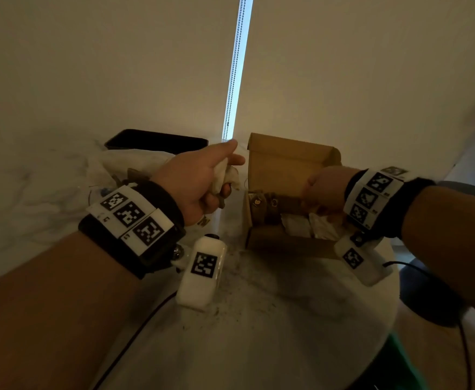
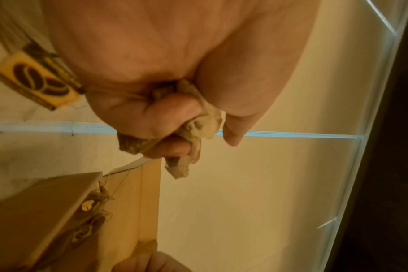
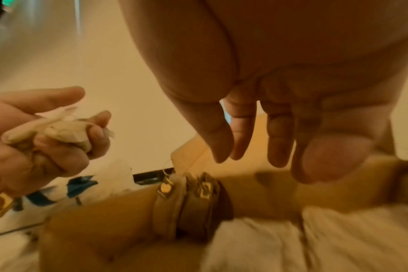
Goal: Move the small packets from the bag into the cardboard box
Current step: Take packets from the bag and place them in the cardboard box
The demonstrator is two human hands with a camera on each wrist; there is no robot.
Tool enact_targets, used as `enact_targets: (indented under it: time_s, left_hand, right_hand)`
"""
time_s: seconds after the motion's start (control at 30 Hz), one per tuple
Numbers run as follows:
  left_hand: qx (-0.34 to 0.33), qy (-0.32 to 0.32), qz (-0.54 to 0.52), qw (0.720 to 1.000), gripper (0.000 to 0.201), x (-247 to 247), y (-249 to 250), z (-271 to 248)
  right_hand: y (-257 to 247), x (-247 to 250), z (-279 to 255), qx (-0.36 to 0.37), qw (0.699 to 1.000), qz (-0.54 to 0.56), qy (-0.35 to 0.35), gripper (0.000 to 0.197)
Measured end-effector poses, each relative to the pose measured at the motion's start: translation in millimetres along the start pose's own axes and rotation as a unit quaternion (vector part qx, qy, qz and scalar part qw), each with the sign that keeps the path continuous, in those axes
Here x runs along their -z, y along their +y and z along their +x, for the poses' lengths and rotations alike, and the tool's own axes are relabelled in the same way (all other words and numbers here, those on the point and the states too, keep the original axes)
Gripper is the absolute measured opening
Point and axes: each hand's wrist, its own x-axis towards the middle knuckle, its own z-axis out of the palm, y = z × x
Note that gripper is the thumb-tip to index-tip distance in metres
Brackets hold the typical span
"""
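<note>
My left hand (image 1: pixel 216 178) grips a bunch of small pale packets (image 1: pixel 226 175) in the air just left of the open cardboard box (image 1: pixel 284 161); a yellow tag (image 2: pixel 35 79) dangles below the fist. The same packets (image 3: pixel 54 128) show in the right wrist view, squeezed in curled fingers. My right hand (image 1: pixel 319 192) hovers over the box with its fingers (image 3: pixel 277 139) hanging down, straight and holding nothing. Inside the box stand brown packets (image 1: pixel 270 209) with tags and white packets (image 1: pixel 309 225). The white plastic bag (image 1: pixel 109 170) lies behind my left wrist.
Everything sits on a round white marble table (image 1: pixel 258 333) against a pale wall. A black flat object (image 1: pixel 157 140) lies behind the bag. Cables (image 1: pixel 135 333) run off the table's front, and a dark round shape (image 1: pixel 433 294) is at the right.
</note>
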Motion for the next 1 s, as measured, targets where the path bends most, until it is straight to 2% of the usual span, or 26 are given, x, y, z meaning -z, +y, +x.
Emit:
enact_targets:
  time_s: [0.07, 0.17, 0.23, 0.37, 0.47, 0.57, 0.7, 0.77, 0.87, 0.93, 1.0]
  left_hand:
    - [0.029, -0.018, -0.050, 0.998, 0.054, 1, 3, -1]
    - [0.051, -0.030, -0.114, 0.992, 0.067, 4, 8, -4]
    - [0.053, -0.037, -0.138, 0.988, 0.076, 7, 10, -4]
    - [0.042, -0.046, -0.161, 0.985, 0.090, 12, 14, -4]
    - [0.014, -0.055, -0.170, 0.984, 0.097, 17, 11, 0]
    - [0.001, -0.066, -0.158, 0.985, 0.098, 17, 9, 2]
    - [0.005, -0.052, -0.130, 0.990, 0.093, 13, 8, 2]
    - [0.007, -0.048, -0.111, 0.993, 0.087, 11, 5, 4]
    - [0.018, -0.029, -0.083, 0.996, 0.095, 11, 1, 6]
    - [0.019, -0.025, -0.067, 0.997, 0.094, 11, 0, 6]
    - [0.014, -0.023, -0.054, 0.998, 0.092, 11, -1, 7]
  right_hand:
    - [-10, 13, -8, 0.026, 0.999, 0.014, 0.034, 0.024]
    - [-26, 22, -17, 0.090, 0.984, 0.148, 0.039, 0.013]
    - [-37, 19, -17, 0.144, 0.959, 0.240, 0.034, 0.012]
    - [-68, 5, -14, 0.214, 0.906, 0.365, 0.029, 0.023]
    - [-84, -14, -8, 0.220, 0.862, 0.456, -0.024, 0.030]
    - [-89, -32, 1, 0.235, 0.841, 0.485, -0.044, 0.030]
    - [-83, -49, 3, 0.258, 0.838, 0.481, -0.024, 0.012]
    - [-79, -54, 1, 0.255, 0.835, 0.488, -0.010, 0.010]
    - [-77, -57, -1, 0.249, 0.823, 0.510, -0.003, 0.012]
    - [-76, -55, -3, 0.245, 0.810, 0.533, 0.005, 0.013]
    - [-76, -54, -4, 0.242, 0.783, 0.572, 0.009, 0.015]
